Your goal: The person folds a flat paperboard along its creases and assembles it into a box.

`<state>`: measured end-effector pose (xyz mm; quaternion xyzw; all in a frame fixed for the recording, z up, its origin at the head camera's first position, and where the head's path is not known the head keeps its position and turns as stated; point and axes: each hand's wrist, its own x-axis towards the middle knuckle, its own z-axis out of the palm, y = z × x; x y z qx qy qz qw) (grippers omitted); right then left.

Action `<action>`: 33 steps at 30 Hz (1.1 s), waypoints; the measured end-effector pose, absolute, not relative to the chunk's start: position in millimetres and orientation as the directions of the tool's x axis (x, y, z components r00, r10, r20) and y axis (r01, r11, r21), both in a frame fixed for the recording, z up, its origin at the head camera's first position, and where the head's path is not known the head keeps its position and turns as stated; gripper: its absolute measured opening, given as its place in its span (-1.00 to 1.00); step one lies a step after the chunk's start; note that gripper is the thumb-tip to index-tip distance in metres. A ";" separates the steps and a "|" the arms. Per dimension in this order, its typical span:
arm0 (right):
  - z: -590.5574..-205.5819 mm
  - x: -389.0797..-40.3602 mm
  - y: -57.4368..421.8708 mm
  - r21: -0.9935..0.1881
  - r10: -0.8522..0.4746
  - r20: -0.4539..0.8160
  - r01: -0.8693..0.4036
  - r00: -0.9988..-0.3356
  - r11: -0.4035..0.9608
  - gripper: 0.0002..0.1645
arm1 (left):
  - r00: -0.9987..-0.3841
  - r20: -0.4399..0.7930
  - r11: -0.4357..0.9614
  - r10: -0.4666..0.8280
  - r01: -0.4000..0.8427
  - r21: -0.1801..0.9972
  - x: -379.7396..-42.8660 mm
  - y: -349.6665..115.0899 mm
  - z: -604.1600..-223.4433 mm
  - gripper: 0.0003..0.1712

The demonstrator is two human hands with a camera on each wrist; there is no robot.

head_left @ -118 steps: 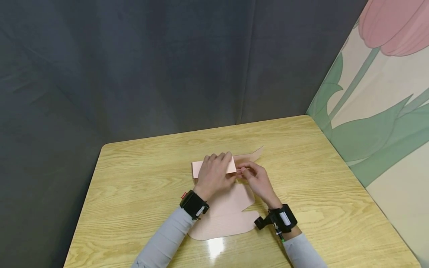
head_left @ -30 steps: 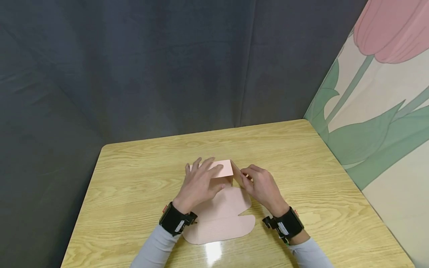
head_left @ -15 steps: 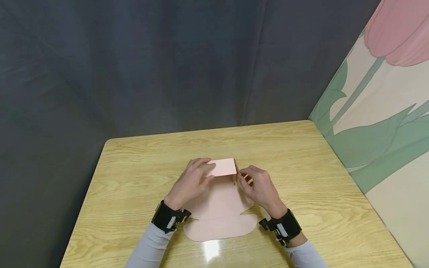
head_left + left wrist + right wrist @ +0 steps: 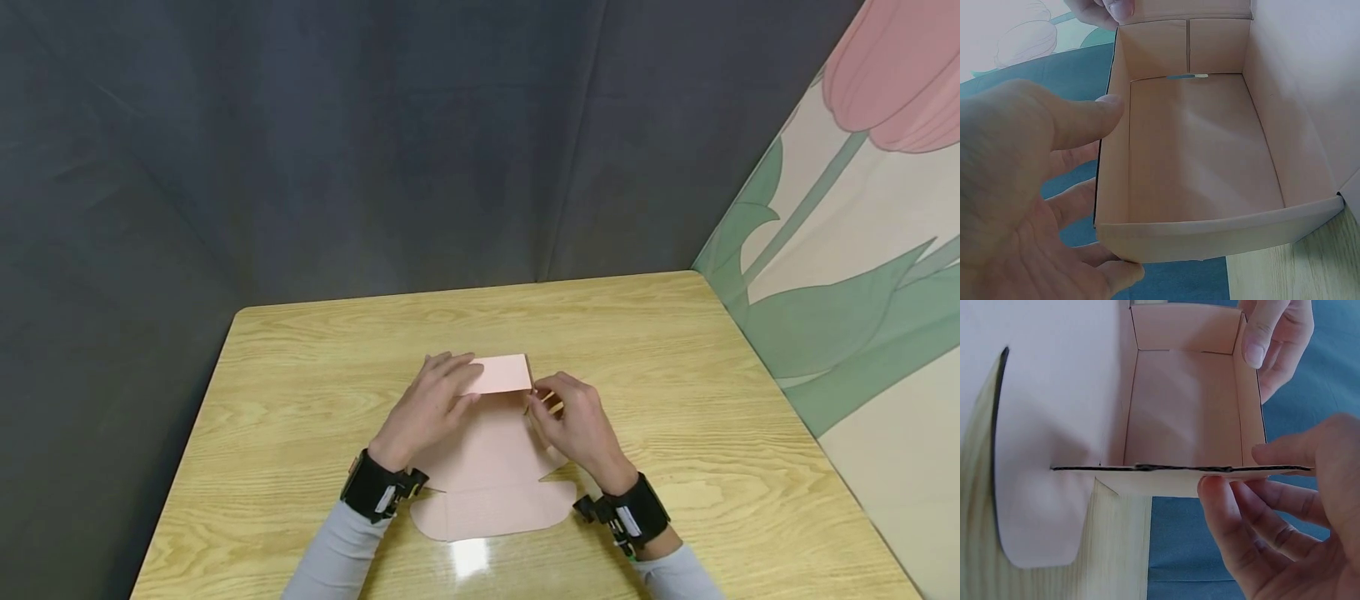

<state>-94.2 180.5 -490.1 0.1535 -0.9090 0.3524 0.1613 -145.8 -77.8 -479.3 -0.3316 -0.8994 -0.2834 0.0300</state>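
Note:
A pink cardboard box (image 4: 504, 375), partly folded, stands on the table with its lid panel (image 4: 491, 462) spread flat towards me. The lid's rounded end flap (image 4: 495, 510) lies nearest me. In the left wrist view its inside (image 4: 1204, 150) is hollow, with walls raised around the base. My left hand (image 4: 427, 404) grips one wall at the box's left, thumb over the edge and fingers outside. At the opposite end my right hand (image 4: 581, 425) pinches a side flap (image 4: 1166, 482) that projects above the wall, its cut edge showing in the right wrist view.
The wood-grain table (image 4: 315, 375) extends around the box. A dark curtain (image 4: 390, 150) hangs behind it, and a wall with a tulip picture (image 4: 847, 308) borders the right side. Both wrists wear black camera bands (image 4: 637, 512).
The right-hand flap, earlier sticking out to the right, has swung inward against the box's end with my right hand. My left hand has moved left along the top wall, and its spread fingers have closed in.

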 end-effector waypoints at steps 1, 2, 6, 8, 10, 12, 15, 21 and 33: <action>-489.8 -93.6 179.7 -0.593 -0.163 0.396 -0.387 -0.904 0.706 -0.87 | -0.780 0.243 0.621 0.576 0.612 0.491 -145.5 -77.5 -479.2 -0.51; -489.6 -93.1 179.3 -0.595 -0.162 0.387 -0.381 -0.908 0.708 -0.86 | -0.782 0.246 0.622 0.573 0.610 0.491 -145.2 -77.3 -479.1 -0.50; -487.2 -92.0 181.3 -0.692 -0.159 0.302 -0.331 -0.940 0.642 -0.84 | -0.787 0.252 0.624 0.564 0.606 0.494 -144.1 -77.3 -479.4 -0.49; -486.4 -92.4 184.8 -0.768 -0.160 0.242 -0.290 -0.957 0.571 -0.81 | -0.786 0.257 0.624 0.563 0.607 0.492 -143.8 -77.5 -479.4 -0.48; -486.5 -93.4 189.1 -0.823 -0.174 0.193 -0.256 -0.966 0.507 -0.75 | -0.784 0.261 0.626 0.563 0.610 0.486 -144.0 -77.8 -479.4 -0.49; -487.7 -95.3 193.0 -0.841 -0.199 0.164 -0.242 -0.966 0.484 -0.69 | -0.785 0.263 0.630 0.561 0.611 0.479 -144.4 -78.2 -479.4 -0.49; -490.9 -98.4 197.0 -0.831 -0.252 0.160 -0.268 -0.954 0.487 -0.57 | -0.786 0.263 0.632 0.559 0.610 0.479 -145.4 -78.5 -480.0 -0.50; -499.1 -106.3 197.3 -0.822 -0.281 0.209 -0.324 -0.937 0.468 -0.30 | -0.785 0.262 0.629 0.561 0.610 0.481 -146.6 -77.5 -481.1 -0.52; -513.5 -120.7 189.8 -0.795 -0.235 0.221 -0.315 -0.946 0.518 0.10 | -0.795 0.248 0.643 0.553 0.597 0.479 -144.9 -77.1 -481.1 -0.51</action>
